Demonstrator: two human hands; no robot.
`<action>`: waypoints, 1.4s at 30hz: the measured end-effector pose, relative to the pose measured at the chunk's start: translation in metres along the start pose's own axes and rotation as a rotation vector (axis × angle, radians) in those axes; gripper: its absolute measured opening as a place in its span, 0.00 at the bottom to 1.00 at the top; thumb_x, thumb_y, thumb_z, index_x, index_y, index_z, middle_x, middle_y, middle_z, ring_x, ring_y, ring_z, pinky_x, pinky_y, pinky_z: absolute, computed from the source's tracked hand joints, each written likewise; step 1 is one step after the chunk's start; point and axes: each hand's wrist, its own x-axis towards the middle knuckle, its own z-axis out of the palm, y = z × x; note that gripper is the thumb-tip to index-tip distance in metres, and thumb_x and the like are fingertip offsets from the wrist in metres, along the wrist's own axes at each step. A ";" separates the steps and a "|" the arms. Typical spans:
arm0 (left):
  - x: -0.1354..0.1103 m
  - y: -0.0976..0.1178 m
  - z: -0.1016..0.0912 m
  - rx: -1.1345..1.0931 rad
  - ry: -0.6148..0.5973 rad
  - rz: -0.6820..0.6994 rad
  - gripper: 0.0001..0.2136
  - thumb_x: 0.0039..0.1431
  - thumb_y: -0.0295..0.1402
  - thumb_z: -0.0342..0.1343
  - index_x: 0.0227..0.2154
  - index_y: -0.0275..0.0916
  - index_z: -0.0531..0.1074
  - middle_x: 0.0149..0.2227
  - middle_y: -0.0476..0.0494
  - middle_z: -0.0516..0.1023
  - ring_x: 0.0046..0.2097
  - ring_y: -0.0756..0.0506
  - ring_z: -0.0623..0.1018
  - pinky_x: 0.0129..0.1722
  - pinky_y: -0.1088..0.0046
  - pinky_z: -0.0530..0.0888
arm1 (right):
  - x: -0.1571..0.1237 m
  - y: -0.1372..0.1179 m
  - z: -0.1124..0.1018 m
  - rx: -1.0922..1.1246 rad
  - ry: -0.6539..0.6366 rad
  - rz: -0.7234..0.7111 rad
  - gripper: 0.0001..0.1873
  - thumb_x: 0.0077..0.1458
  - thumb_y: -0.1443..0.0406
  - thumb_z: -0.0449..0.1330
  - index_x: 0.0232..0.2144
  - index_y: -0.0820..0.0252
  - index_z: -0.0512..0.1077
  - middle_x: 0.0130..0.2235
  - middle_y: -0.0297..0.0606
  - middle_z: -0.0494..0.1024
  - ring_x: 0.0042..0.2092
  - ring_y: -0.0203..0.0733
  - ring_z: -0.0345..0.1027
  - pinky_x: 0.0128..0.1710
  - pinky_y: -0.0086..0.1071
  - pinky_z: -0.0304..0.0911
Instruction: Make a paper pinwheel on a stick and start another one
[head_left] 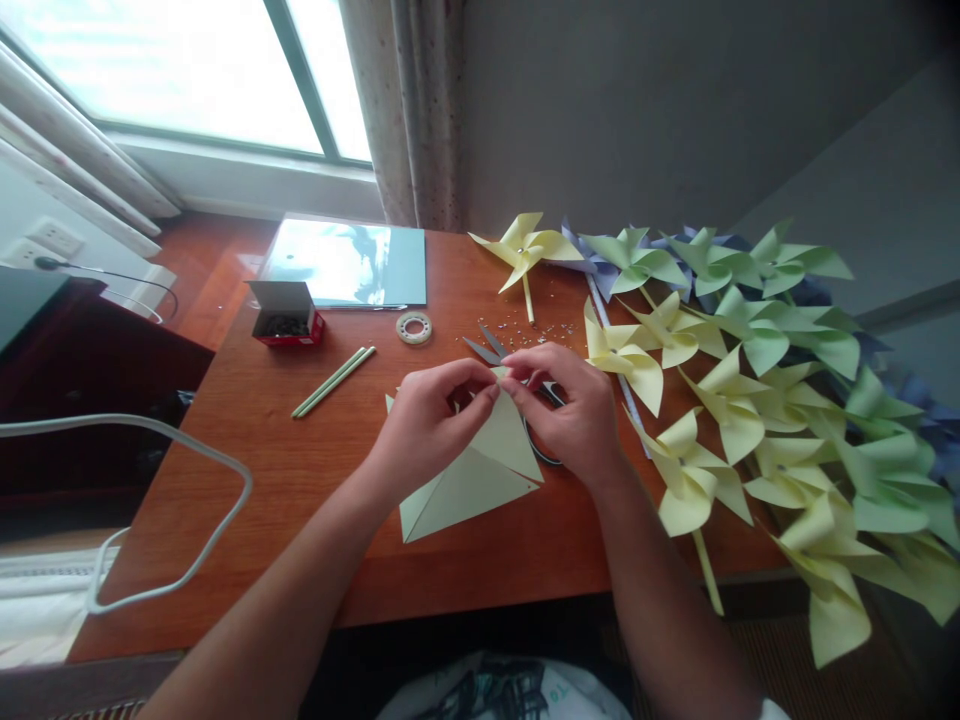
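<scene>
A pale green square of paper [469,490] lies before me, creased and cut inward from its corners, with a small hole near one tip. My left hand [439,410] pinches its far corner between thumb and fingers. My right hand [566,405] pinches the same corner from the other side, its fingertips almost touching the left ones. Whether a small piece is between the fingertips I cannot tell. Scissors [491,347] lie beneath my right hand, blades pointing away, their dark handles partly covered. Tiny paper scraps are scattered beyond them.
Yellow pinwheels [686,470] and green pinwheels [757,325] crowd the right side, some purple ones behind. To the left are two green paper sticks [334,382], a tape roll [414,328], an open small box [286,322] and a plastic-wrapped paper pack [345,265]. A white cable [225,455] loops at left.
</scene>
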 end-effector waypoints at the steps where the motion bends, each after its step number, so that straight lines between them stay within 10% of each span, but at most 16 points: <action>1: 0.000 0.000 0.000 0.007 0.001 -0.001 0.07 0.61 0.35 0.58 0.31 0.38 0.77 0.25 0.48 0.73 0.26 0.50 0.66 0.24 0.76 0.61 | 0.000 0.000 0.000 0.003 0.013 0.014 0.13 0.60 0.69 0.63 0.46 0.49 0.75 0.37 0.34 0.80 0.38 0.42 0.75 0.40 0.37 0.71; 42: 0.003 0.003 -0.005 -0.250 -0.009 -0.095 0.10 0.60 0.38 0.62 0.31 0.35 0.77 0.27 0.49 0.73 0.29 0.51 0.67 0.28 0.75 0.63 | -0.001 0.000 0.001 -0.072 0.000 -0.129 0.06 0.60 0.70 0.64 0.36 0.53 0.78 0.36 0.37 0.77 0.40 0.43 0.73 0.41 0.38 0.71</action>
